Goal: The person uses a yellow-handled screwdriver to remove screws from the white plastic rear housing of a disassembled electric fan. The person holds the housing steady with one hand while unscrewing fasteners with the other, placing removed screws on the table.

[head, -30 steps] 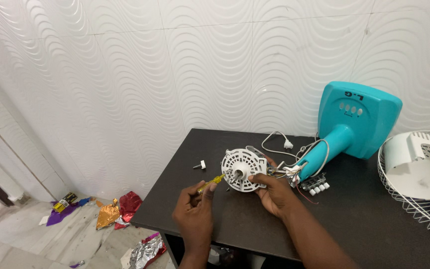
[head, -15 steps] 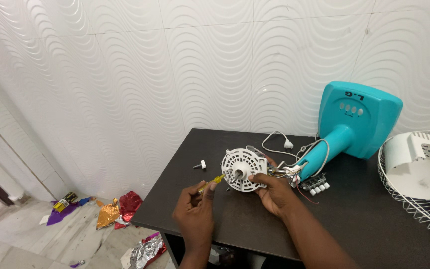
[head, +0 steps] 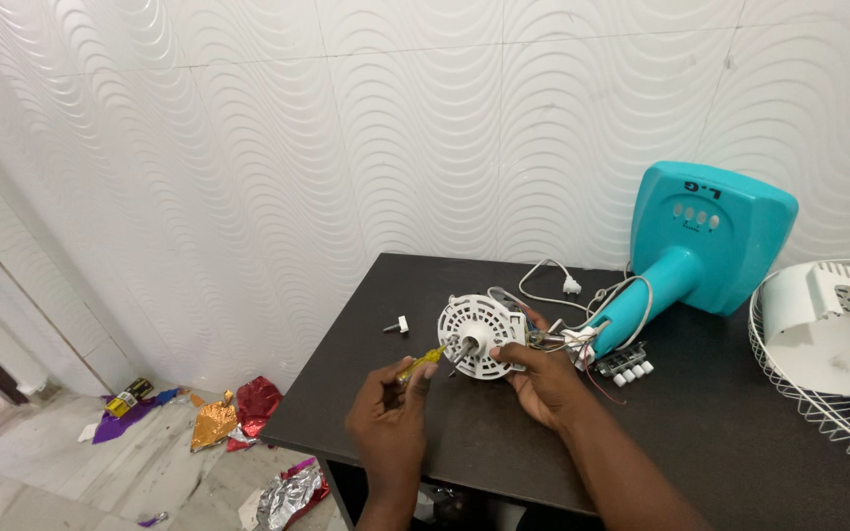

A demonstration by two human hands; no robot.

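My left hand (head: 390, 413) grips a yellow-handled screwdriver (head: 422, 362) whose tip points at the centre of a white round fan motor housing (head: 479, 336). My right hand (head: 541, 379) holds that housing tilted on edge above the dark table (head: 464, 452), fingers wrapped around its right rim. Loose coloured wires run from the housing to the teal fan stand (head: 691, 256), which lies on the table behind. A small switch block with white buttons (head: 627, 366) lies beside my right hand.
A small white part (head: 401, 324) lies on the table left of the housing. A white cord with plug (head: 558, 283) lies near the wall. At the right edge sits a white wire fan guard (head: 819, 413) with a white cover (head: 828, 324). Shiny wrappers (head: 238, 413) litter the floor.
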